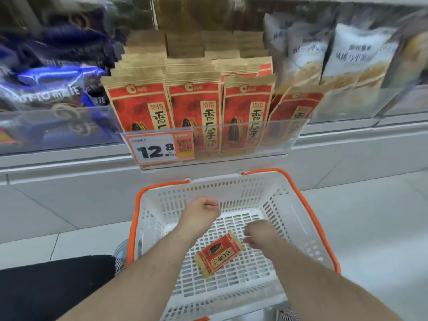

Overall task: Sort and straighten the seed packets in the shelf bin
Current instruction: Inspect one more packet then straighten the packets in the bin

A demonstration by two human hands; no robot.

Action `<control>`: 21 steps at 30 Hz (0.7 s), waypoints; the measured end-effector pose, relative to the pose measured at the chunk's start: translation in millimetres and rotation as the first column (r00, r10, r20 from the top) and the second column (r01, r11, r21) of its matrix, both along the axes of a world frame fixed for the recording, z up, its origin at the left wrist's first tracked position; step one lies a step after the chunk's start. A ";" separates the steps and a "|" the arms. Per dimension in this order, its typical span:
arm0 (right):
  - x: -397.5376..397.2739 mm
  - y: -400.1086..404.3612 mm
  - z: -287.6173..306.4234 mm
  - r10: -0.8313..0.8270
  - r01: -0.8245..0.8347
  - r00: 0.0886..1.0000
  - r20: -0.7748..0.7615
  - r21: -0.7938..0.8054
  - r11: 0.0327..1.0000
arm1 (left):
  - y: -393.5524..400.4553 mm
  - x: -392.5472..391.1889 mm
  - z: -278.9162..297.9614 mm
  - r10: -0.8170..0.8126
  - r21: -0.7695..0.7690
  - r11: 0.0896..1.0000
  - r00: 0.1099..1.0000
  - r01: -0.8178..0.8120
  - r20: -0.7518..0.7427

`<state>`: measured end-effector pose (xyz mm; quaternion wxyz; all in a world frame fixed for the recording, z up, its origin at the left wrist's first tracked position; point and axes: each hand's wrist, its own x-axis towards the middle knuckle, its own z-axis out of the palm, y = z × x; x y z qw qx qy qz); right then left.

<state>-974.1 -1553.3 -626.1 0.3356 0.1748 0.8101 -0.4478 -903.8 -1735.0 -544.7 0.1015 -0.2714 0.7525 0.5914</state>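
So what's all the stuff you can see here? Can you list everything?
seed packets: several rows, red and tan, upright in the bin; the rightmost front one leans
loose packet: one, red and tan, lying flat in the basket
bin: one, clear, on the shelf
price tag: one, orange and white, on the bin's front left
basket: one, white with orange handles, on the floor below the bin
blue bags: blurred, left of the bin
white bags: several, right of the bin
left hand: curled, holds nothing, over the basket
right hand: fingers loosely curled, beside the loose packet
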 end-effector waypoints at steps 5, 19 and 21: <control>1.3 -5.3 111.4 0.265 -0.219 0.864 -0.428 0.154 0.963 | 19.1 -4.7 64.1 -0.046 -0.009 0.999 0.985 0.046 -0.165; -46.7 27.0 354.1 0.395 -0.193 0.504 -0.768 0.345 0.918 | 42.9 -2.4 216.5 -0.126 -0.128 0.990 0.831 0.066 -0.543; -53.3 25.4 352.1 0.576 -0.297 0.514 -0.636 0.498 0.815 | 41.4 -1.3 222.2 -0.122 -0.137 0.989 0.824 0.054 -0.554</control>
